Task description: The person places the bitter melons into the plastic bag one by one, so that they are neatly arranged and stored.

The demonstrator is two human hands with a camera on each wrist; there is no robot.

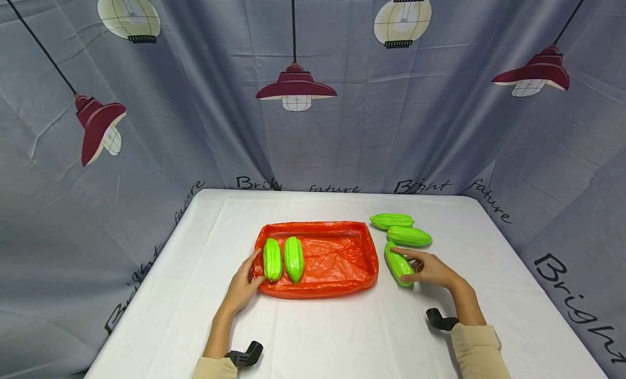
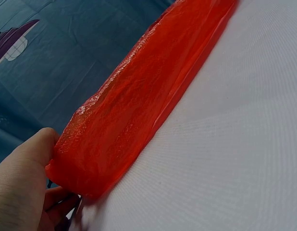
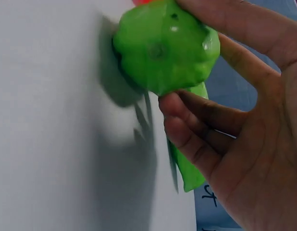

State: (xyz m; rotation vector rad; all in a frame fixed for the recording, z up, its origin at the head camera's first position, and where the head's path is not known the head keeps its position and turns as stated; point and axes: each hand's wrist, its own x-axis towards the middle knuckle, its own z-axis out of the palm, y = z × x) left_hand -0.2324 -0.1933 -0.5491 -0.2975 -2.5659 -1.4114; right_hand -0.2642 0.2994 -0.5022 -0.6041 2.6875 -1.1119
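Observation:
A tray covered in red plastic point(image 1: 337, 259) sits on the white table, with two green ridged gourds point(image 1: 273, 259) lying side by side in its left part. My left hand point(image 1: 240, 286) holds the tray's left end; in the left wrist view the thumb lies against the red plastic point(image 2: 115, 115) and the other fingers are partly hidden behind it. Right of the tray, my right hand point(image 1: 432, 270) grips another green ridged gourd point(image 1: 397, 263) between thumb and fingers. Its rounded, lobed end point(image 3: 163, 48) faces the right wrist camera.
Two more green gourds, one farther back point(image 1: 391, 221) and one nearer point(image 1: 409, 236), lie beyond the right hand. A white cloth covers the table point(image 1: 332, 335). Behind and beside it hangs a grey-blue curtain point(image 1: 342, 145) printed with lamps and lettering. Each wrist wears a black camera mount point(image 1: 246, 355).

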